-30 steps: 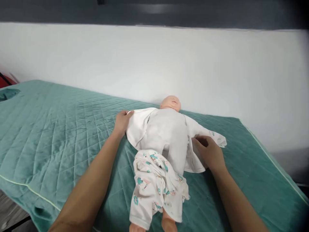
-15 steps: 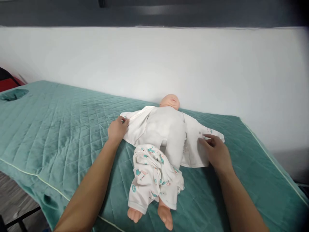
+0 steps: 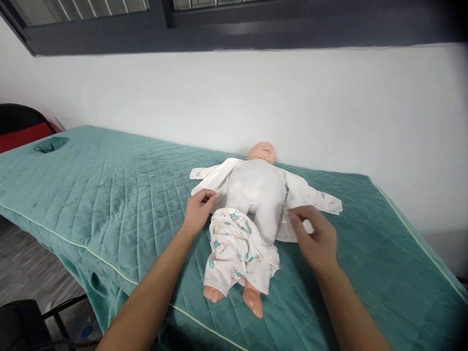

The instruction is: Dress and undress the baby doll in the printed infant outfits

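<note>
A baby doll point(image 3: 263, 152) lies on its back, its white cloth body bare at the front. Around its arms is a white baby shirt point(image 3: 298, 184), spread open, with printed cuffs at both sleeve ends. My left hand point(image 3: 199, 210) is closed, thumb and fingers pinching the shirt's left front edge beside the doll's hip. On the other side my right hand point(image 3: 317, 238) pinches the shirt's right front panel, white cloth showing between thumb and fingers. Printed baby pants point(image 3: 230, 251) sit bunched low on the doll's legs, bare feet sticking out below.
A green quilted cover point(image 3: 120, 195) with pale piping lies over the bed, with a hole point(image 3: 51, 144) near its far left end. Behind stands a white wall point(image 3: 146, 97) under a dark window frame point(image 3: 95, 40). A red and black chair point(image 3: 25, 129) is at the left.
Both hands have moved inward toward the doll's body, drawing the shirt's front panels in. The sleeves now show out to the sides. The view has tilted up, showing more window.
</note>
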`<state>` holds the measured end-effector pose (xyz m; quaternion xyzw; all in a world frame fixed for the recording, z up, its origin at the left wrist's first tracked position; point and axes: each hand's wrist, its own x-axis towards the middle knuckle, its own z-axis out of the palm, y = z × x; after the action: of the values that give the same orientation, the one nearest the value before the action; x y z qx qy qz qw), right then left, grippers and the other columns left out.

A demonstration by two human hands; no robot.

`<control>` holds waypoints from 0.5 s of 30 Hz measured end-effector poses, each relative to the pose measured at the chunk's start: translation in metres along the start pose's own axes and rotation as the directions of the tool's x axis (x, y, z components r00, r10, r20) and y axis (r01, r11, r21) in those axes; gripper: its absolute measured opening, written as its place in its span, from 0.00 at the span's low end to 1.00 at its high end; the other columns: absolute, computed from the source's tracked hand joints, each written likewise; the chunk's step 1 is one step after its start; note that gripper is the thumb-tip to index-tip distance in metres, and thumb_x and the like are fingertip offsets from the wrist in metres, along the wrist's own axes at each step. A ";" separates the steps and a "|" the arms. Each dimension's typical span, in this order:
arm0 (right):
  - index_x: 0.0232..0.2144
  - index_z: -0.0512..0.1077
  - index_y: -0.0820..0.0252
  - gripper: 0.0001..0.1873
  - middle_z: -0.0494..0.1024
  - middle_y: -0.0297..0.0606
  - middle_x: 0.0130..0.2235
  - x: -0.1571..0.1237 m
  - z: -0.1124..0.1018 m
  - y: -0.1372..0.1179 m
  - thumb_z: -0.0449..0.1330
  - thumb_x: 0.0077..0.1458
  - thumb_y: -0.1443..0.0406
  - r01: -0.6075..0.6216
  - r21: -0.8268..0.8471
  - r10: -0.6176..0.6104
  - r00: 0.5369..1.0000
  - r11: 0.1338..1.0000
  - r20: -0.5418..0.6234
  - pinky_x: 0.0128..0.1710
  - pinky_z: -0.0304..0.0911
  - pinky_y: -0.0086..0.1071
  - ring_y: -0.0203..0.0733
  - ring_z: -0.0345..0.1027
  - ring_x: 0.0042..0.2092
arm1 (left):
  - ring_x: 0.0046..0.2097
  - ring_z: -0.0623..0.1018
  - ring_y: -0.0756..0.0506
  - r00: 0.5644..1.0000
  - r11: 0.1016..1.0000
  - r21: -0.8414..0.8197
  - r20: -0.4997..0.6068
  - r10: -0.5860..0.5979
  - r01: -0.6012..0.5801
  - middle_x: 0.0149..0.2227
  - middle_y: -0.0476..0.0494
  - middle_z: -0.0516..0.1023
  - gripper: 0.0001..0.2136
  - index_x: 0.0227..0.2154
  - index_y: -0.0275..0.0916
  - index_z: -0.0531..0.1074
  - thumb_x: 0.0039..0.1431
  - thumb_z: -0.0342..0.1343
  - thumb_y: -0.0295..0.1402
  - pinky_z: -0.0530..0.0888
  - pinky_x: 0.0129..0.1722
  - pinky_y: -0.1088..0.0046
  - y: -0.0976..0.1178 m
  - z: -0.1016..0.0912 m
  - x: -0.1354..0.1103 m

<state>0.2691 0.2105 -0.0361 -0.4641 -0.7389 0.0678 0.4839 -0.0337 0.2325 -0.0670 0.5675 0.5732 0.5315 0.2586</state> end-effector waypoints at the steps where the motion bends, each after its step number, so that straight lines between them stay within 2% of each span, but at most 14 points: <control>1: 0.33 0.73 0.55 0.05 0.76 0.35 0.31 -0.003 0.005 -0.011 0.59 0.63 0.65 0.058 0.058 -0.062 0.995 0.997 0.075 0.34 0.64 0.34 0.38 0.69 0.32 | 0.33 0.73 0.48 0.996 0.994 -0.089 0.075 -0.050 0.056 0.30 0.48 0.76 0.11 0.32 0.39 0.77 0.59 0.60 0.42 0.69 0.36 0.71 0.003 0.001 -0.006; 3: 0.29 0.70 0.56 0.08 0.74 0.33 0.28 -0.007 0.013 -0.028 0.59 0.63 0.67 0.149 0.152 -0.177 0.966 0.977 0.190 0.33 0.62 0.34 0.38 0.67 0.31 | 0.33 0.73 0.48 0.968 0.969 -0.202 0.233 -0.095 0.144 0.30 0.48 0.77 0.11 0.31 0.38 0.78 0.57 0.63 0.42 0.69 0.36 0.72 0.007 0.000 -0.015; 6: 0.24 0.65 0.56 0.14 0.69 0.31 0.24 -0.010 0.020 -0.042 0.60 0.62 0.65 0.205 0.186 -0.254 0.920 0.961 0.297 0.32 0.57 0.35 0.37 0.63 0.29 | 0.38 0.74 0.47 0.894 0.939 -0.298 0.448 -0.023 0.173 0.35 0.45 0.78 0.11 0.34 0.38 0.80 0.55 0.65 0.40 0.69 0.40 0.72 0.011 -0.006 -0.021; 9: 0.24 0.63 0.55 0.15 0.68 0.31 0.26 -0.009 0.020 -0.046 0.61 0.62 0.62 0.118 0.206 -0.194 0.895 0.971 0.401 0.33 0.56 0.35 0.37 0.61 0.29 | 0.39 0.73 0.47 0.824 0.929 -0.320 0.565 0.030 0.185 0.38 0.45 0.76 0.10 0.37 0.39 0.80 0.54 0.66 0.38 0.68 0.40 0.72 0.013 -0.014 -0.020; 12: 0.29 0.68 0.55 0.10 0.73 0.34 0.32 -0.006 0.017 -0.046 0.64 0.60 0.60 -0.017 0.233 -0.106 0.856 0.972 0.506 0.35 0.59 0.35 0.38 0.64 0.33 | 0.37 0.70 0.47 0.750 0.934 -0.294 0.660 0.045 0.203 0.36 0.46 0.73 0.08 0.33 0.38 0.79 0.53 0.66 0.37 0.67 0.38 0.72 0.013 -0.020 -0.016; 15: 0.32 0.70 0.55 0.10 0.75 0.34 0.36 -0.003 0.014 -0.047 0.68 0.57 0.61 -0.071 0.217 -0.071 0.809 0.974 0.584 0.38 0.59 0.36 0.40 0.67 0.37 | 0.36 0.69 0.48 0.700 0.929 -0.318 0.707 0.099 0.189 0.35 0.46 0.70 0.08 0.30 0.38 0.78 0.52 0.67 0.36 0.66 0.38 0.72 0.012 -0.025 -0.014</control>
<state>0.2294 0.1864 -0.0194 -0.3614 -0.8394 0.2924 0.2814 -0.0483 0.2089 -0.0531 0.6553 0.3324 0.3610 0.5743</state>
